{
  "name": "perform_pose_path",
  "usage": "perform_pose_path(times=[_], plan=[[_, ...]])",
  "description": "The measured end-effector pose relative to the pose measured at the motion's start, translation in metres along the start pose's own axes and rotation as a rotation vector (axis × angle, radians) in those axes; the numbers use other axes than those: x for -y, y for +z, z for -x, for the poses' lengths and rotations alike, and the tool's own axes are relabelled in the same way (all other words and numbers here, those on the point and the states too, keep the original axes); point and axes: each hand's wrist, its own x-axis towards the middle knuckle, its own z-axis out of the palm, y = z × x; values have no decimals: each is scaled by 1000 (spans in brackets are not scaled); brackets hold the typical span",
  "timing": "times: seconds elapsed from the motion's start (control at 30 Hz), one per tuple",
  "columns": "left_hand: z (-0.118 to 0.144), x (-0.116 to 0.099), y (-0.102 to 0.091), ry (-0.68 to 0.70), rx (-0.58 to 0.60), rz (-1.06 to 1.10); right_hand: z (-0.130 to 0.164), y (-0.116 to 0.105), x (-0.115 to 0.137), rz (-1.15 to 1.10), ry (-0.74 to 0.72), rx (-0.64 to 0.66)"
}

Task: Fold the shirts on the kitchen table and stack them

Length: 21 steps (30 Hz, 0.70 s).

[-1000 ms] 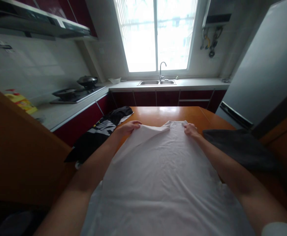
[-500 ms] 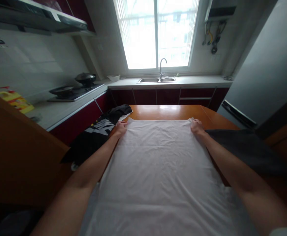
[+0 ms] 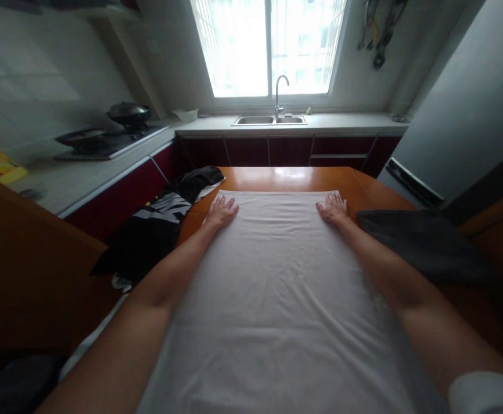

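A white garment, likely a shirt [image 3: 272, 276], lies spread over the wooden table, its straight hem toward the window. Near the hem's left corner, my left hand [image 3: 222, 211] rests flat on the cloth with fingers apart. My right hand [image 3: 333, 208] lies the same way near the right corner, palm down and fingers spread. Soft wrinkles run across the fabric between and below the hands. The near end of the garment passes out of the bottom of the view.
Black clothing with a pale print [image 3: 165, 207] lies along the left of the wooden table [image 3: 285, 177]. Dark grey folded cloth [image 3: 415, 244] is at the right. Beyond stand a counter with a sink [image 3: 255, 120], a stove with pans [image 3: 128, 115], and a fridge [image 3: 462, 109].
Both hands have let go of the hem corners and moved slightly inward, opening flat onto the cloth. The hem now lies flatter and straighter. The camera view has tilted down.
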Motion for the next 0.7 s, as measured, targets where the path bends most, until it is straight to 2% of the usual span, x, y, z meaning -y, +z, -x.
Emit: perform_pose_path(times=[0.23,0.47,0.53,0.6,0.7], plan=[[-28,0,4,-5,-1,-37,-21,-3,1,-34,0,7],[-36,-4,0,-25,-27,5,-36,-5,-1,-63,-41,-33],[-32,-9,-4,-13,-82,19,-31,-9,3,-81,-73,-102],[-20,-19,-8,44,-174,13,-20,-16,12,-98,-109,-258],[18,-41,-9,253,-224,-21,18,-23,36,-125,-249,-471]])
